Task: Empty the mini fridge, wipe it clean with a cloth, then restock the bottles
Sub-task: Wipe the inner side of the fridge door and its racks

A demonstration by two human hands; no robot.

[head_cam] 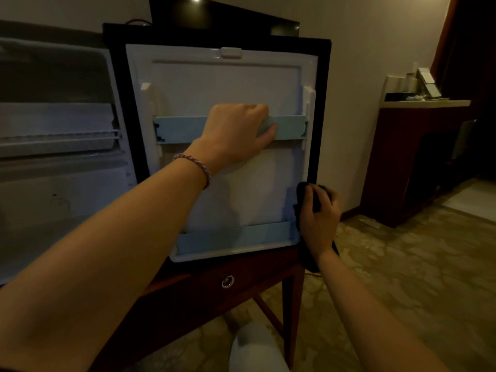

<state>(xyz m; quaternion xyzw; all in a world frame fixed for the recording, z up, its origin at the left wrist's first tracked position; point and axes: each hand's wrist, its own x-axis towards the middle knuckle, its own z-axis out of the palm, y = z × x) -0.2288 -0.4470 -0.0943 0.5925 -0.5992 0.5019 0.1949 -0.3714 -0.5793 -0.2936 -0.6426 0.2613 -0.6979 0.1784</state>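
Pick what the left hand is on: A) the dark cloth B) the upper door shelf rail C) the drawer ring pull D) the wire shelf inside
B: the left hand grips the pale blue upper rail on the open fridge door, while the right hand holds the dark cloth.

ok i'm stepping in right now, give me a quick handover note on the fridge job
Left hand: grips the upper door rail, steadying the open fridge door.
Right hand: holds the dark cloth against the door's lower right edge.
Fridge interior and both door shelves, including the lower door shelf, show no bottles; no bottles are in view.
Done: emptying, as far as the view shows.
Left: finish wiping the door; whether the interior is wiped cannot be told. Then restock the bottles.
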